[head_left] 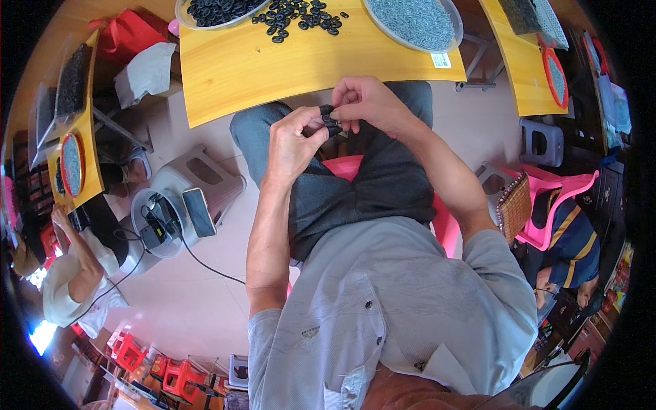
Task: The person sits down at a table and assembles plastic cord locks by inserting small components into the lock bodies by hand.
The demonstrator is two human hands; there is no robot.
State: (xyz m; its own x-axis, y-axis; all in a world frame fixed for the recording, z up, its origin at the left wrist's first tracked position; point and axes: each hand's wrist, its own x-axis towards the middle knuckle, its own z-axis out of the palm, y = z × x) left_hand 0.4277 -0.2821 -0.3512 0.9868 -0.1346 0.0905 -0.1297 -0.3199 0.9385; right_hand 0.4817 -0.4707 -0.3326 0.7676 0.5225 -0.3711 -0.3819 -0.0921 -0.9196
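Note:
My left hand (294, 142) and my right hand (372, 104) meet over my lap, just off the near edge of the yellow table (239, 75). Black coverings, like finger cots, appear on the left thumb and forefinger tips. Those tips pinch a small dark piece (333, 119), mostly hidden by the fingers. My right thumb and forefinger close at its right side; whether they also hold a tiny part cannot be seen. On the table lie loose black oval pieces (301, 19), beside a bowl of more black pieces (222, 9). A round tray (456, 31) holds many thin silvery screws or pins.
Left, a grey stool (205, 174) stands near a tub (147, 232) with cables and a phone (199, 212). A person's arm (85, 273) reaches to another table there. A pink chair (547, 205) and another person (577, 239) are at right. Red stools (183, 379) stand lower left.

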